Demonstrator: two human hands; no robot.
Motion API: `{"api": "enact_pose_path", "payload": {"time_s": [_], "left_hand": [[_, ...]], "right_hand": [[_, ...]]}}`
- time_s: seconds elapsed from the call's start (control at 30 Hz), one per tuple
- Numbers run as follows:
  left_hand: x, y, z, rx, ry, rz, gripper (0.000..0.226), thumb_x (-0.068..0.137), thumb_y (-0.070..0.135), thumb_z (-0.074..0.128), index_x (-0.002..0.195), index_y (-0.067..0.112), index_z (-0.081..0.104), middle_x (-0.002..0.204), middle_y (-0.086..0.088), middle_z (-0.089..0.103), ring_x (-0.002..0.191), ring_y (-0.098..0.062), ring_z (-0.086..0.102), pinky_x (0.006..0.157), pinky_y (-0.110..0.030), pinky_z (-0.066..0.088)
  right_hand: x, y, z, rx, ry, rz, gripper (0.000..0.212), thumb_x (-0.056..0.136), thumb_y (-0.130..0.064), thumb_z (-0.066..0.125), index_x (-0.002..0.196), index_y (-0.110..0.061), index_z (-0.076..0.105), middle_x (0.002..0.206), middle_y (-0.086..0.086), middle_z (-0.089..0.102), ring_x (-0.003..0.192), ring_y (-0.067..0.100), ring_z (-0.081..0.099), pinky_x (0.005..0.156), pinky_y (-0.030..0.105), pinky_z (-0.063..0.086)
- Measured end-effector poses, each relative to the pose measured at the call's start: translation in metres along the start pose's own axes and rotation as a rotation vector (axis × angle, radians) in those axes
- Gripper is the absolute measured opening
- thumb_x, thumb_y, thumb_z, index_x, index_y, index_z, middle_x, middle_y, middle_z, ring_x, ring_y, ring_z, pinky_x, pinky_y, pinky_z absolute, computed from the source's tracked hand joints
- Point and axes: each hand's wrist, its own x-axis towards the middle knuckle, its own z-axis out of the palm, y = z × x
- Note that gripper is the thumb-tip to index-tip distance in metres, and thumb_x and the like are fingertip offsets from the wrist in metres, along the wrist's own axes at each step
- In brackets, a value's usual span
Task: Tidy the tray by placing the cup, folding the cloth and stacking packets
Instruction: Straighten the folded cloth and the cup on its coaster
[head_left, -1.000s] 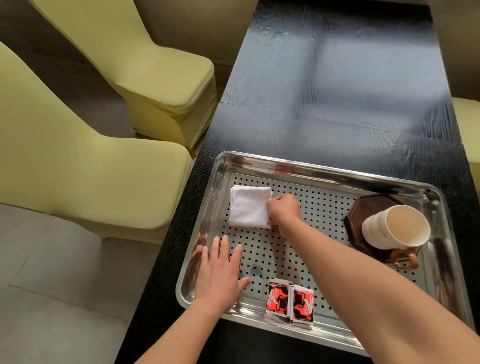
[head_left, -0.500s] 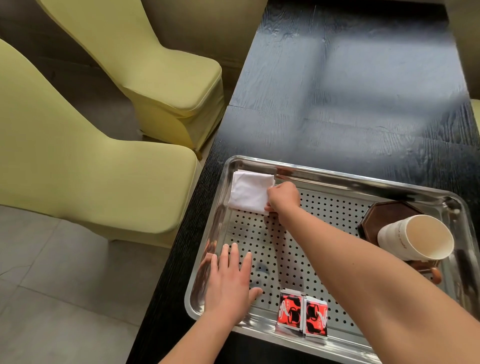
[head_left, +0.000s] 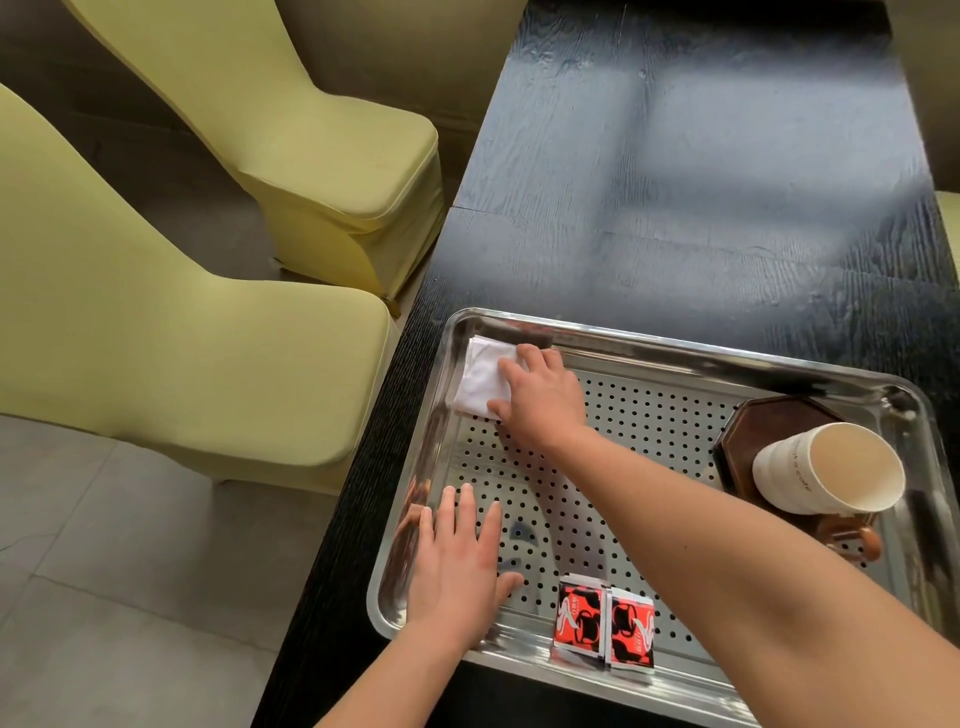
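Note:
A perforated steel tray (head_left: 675, 348) lies on a black table. In its far left corner sits a folded white cloth (head_left: 480, 376), and my right hand (head_left: 540, 395) presses flat on the cloth's right part, fingers spread over it. My left hand (head_left: 457, 566) rests palm down on the tray's near left floor, fingers apart, holding nothing. Two red-and-black packets (head_left: 605, 618) lie side by side at the near rim. A white cup (head_left: 826, 467) tilts on a dark brown coaster (head_left: 769, 421) at the right.
The black wooden table (head_left: 701, 182) stretches away beyond the tray. Two yellow-covered chairs (head_left: 208, 312) stand close to its left edge over a grey tiled floor. A small brown object (head_left: 852, 538) lies by the cup's base.
My right hand has slid the cloth toward the tray's far left corner and now lies flatter on it. The left hand stays put; the camera has shifted.

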Motion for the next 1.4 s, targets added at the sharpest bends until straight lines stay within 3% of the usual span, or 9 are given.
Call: {"api": "enact_pose_path", "payload": {"time_s": [0.2,0.3,0.43,0.57,0.7,1.0,1.1,1.23,1.4], "left_hand": [[-0.001,-0.001,0.001,0.002,0.012,0.006,0.088,0.090,0.070,0.042,0.154,0.024,0.000,0.165,-0.016,-0.002,0.151,-0.036,-0.009,0.121,-0.058,0.001],[0.000,0.000,0.001,-0.002,0.008,0.010,0.088,0.091,0.069,0.040,0.154,0.024,-0.001,0.165,-0.016,-0.004,0.151,-0.036,-0.011,0.121,-0.058,0.000],[0.000,0.000,0.000,-0.006,0.000,0.010,0.089,0.091,0.070,0.039,0.155,0.024,-0.002,0.165,-0.017,-0.006,0.151,-0.036,-0.013,0.121,-0.058,0.000],[0.001,0.000,0.001,-0.013,-0.003,0.008,0.089,0.090,0.069,0.042,0.154,0.024,0.000,0.165,-0.016,-0.004,0.151,-0.036,-0.011,0.121,-0.058,-0.002],[0.002,-0.001,0.003,-0.004,0.004,0.002,0.089,0.090,0.070,0.043,0.154,0.025,0.000,0.165,-0.016,-0.003,0.151,-0.036,-0.010,0.121,-0.057,-0.002],[0.002,0.002,-0.010,0.049,-0.033,0.000,0.089,0.089,0.070,0.044,0.154,0.024,0.006,0.165,-0.015,0.003,0.151,-0.036,-0.003,0.120,-0.055,0.004],[0.004,0.005,-0.023,0.040,-0.029,0.004,0.081,0.088,0.064,0.054,0.151,0.025,0.020,0.161,-0.014,0.017,0.150,-0.035,0.011,0.120,-0.054,0.015],[0.005,0.007,-0.038,0.038,0.029,0.013,0.062,0.089,0.056,0.057,0.140,0.026,0.039,0.142,-0.007,0.042,0.132,-0.026,0.038,0.110,-0.044,0.037],[0.000,0.021,-0.045,-0.006,0.067,0.034,0.052,0.093,0.050,0.050,0.139,0.026,0.040,0.134,-0.002,0.045,0.122,-0.020,0.043,0.103,-0.036,0.039]], "right_hand": [[0.001,-0.001,-0.001,0.095,-0.042,0.001,0.057,0.091,-0.050,0.062,0.141,-0.025,0.046,0.159,0.008,0.026,0.143,0.031,0.020,0.113,0.048,0.033],[-0.005,-0.002,-0.001,0.105,-0.013,-0.023,0.059,0.088,-0.058,0.063,0.141,-0.038,0.045,0.162,0.008,0.019,0.145,0.033,0.015,0.112,0.049,0.034],[-0.009,-0.008,0.007,-0.039,-0.090,-0.079,0.064,0.092,-0.068,0.047,0.150,-0.052,0.027,0.168,0.006,0.004,0.151,0.038,0.003,0.113,0.051,0.032],[0.000,-0.012,0.006,-0.049,-0.132,-0.059,0.063,0.094,-0.070,0.038,0.152,-0.052,0.022,0.168,0.006,0.004,0.151,0.039,0.003,0.114,0.052,0.030],[-0.002,-0.009,0.002,-0.010,-0.147,-0.073,0.064,0.094,-0.066,0.045,0.152,-0.049,0.024,0.168,0.004,0.005,0.152,0.037,0.003,0.116,0.052,0.026],[-0.063,0.020,-0.006,0.258,0.084,0.012,0.052,0.097,-0.045,0.057,0.144,-0.025,0.047,0.153,0.004,0.042,0.143,0.024,0.028,0.114,0.044,0.036],[-0.095,0.037,-0.010,0.373,0.120,0.067,0.049,0.097,-0.041,0.058,0.142,-0.023,0.051,0.143,-0.001,0.051,0.135,0.019,0.038,0.111,0.038,0.037],[-0.141,0.065,-0.015,0.458,0.124,0.150,0.045,0.098,-0.036,0.059,0.140,-0.022,0.053,0.136,-0.003,0.057,0.130,0.016,0.045,0.108,0.033,0.040],[-0.200,0.098,-0.021,0.627,0.191,0.318,0.037,0.096,-0.031,0.063,0.131,-0.018,0.061,0.120,-0.005,0.066,0.106,0.010,0.060,0.090,0.028,0.049]]}}
